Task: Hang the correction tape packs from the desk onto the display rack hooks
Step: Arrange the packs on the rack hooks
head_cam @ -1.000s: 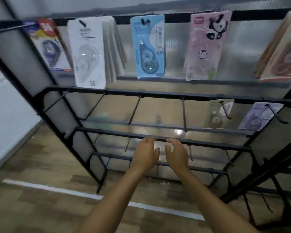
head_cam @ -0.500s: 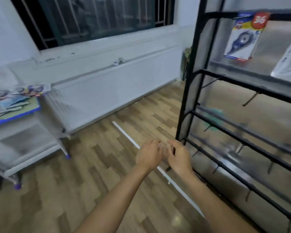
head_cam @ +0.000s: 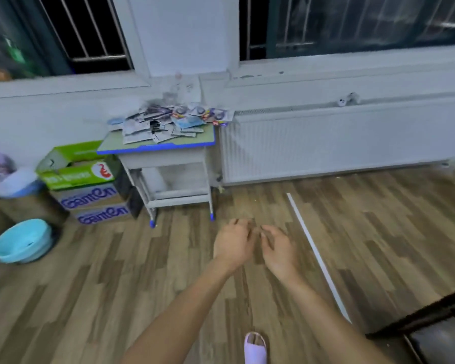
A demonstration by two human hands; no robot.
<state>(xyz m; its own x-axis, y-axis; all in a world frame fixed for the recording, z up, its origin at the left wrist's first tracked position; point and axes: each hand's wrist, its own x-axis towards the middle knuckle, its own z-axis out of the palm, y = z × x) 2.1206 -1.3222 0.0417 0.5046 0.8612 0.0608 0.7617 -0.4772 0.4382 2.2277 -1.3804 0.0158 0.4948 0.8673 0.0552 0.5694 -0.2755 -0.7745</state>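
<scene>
Both the left hand (head_cam: 233,244) and right hand (head_cam: 279,249) are hanging loosely curled, holding nothing. The person is probably heading for more packs (head_cam: 168,122), piled on the desk (head_cam: 155,147) at eleven o'clock.

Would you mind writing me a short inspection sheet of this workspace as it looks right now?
Surface: small desk with a blue-edged green top, against the white wall under the window.
Job's things: correction tape packs in a loose heap on the desk; only a dark corner of the display rack shows at lower right.
Clutter: green carton on stacked cardboard boxes, blue basin on the floor.
Hands: left hand and right hand close together over the floor, fingers loosely curled, holding nothing.
Cables: nothing seen.
Surroundings: wood-pattern floor with a white strip, white radiator, barred windows, a slippered foot.
</scene>
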